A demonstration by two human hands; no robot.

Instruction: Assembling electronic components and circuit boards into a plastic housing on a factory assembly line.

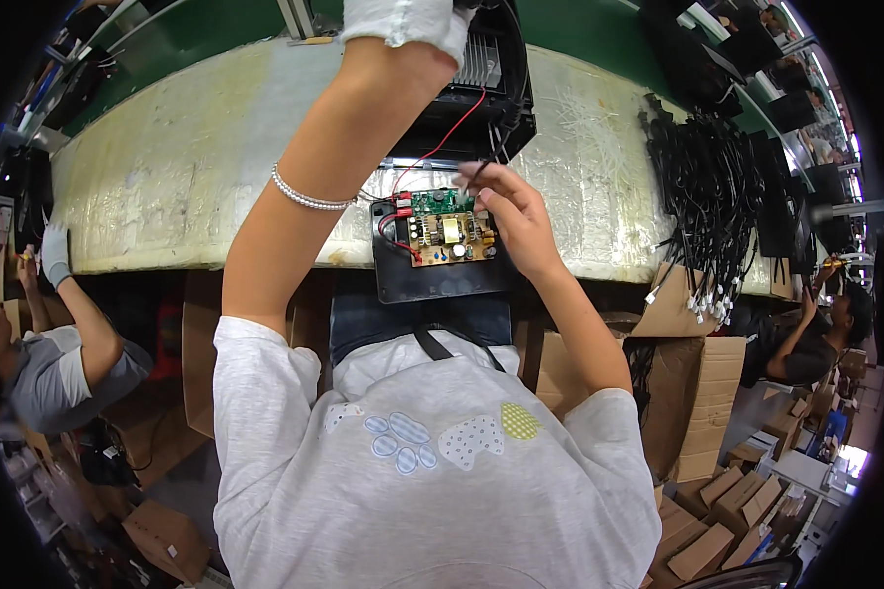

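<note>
My left hand (405, 22), in a white glove, reaches to the far side of the black casing (432, 123); its fingers run out of the picture at the top. My bare right hand (521, 216) has thumb and fingers pinched together on a thin black cable (481, 175), just over the circuit boards. A green circuit board (437, 201) and a tan power board (452, 236) lie on a black panel (442, 285) at the near table edge. A red wire (457, 126) runs from the boards up to the casing, by a finned metal heat sink (481, 64).
A bundle of black cables with white plugs (702, 187) hangs over the table edge at right. White ties (594, 123) are scattered near it. Cardboard boxes (697, 393) stand below. Co-workers sit at left (69, 344) and right (815, 334). A wrapped tabletop (187, 177) spreads leftward.
</note>
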